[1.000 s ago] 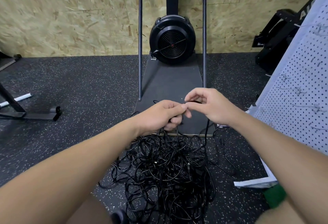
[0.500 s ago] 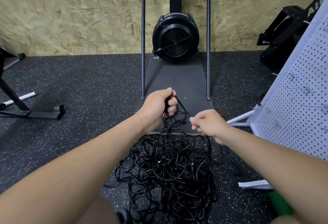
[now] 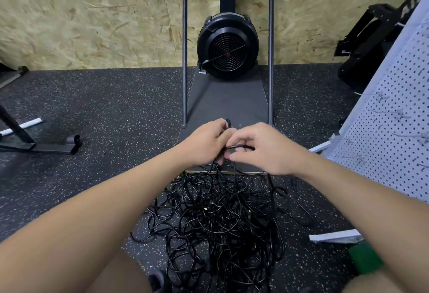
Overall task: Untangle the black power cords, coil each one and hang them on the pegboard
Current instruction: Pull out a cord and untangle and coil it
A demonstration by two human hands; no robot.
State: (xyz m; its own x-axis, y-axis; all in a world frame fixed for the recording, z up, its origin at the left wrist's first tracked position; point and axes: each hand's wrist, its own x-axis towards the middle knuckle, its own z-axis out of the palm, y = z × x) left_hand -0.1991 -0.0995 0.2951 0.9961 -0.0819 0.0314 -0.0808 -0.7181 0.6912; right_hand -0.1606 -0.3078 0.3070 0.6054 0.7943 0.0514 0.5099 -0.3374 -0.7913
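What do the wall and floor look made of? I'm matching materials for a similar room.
Wall: looks like bare oriented strand board, pale pressed wood flakes with panel seams. Floor: probably rubber matting, matte black with light speckles.

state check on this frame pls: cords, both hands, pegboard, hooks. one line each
Power cord pile: tangled heap on the floor, not sorted.
Held cord: lifted above the pile, spans both hands, small loop at the left hand.
Left hand: grips the cord.
Right hand: pinches the cord.
Pegboard: stands at the right, no cords on it.
Pegboard hooks: bare.
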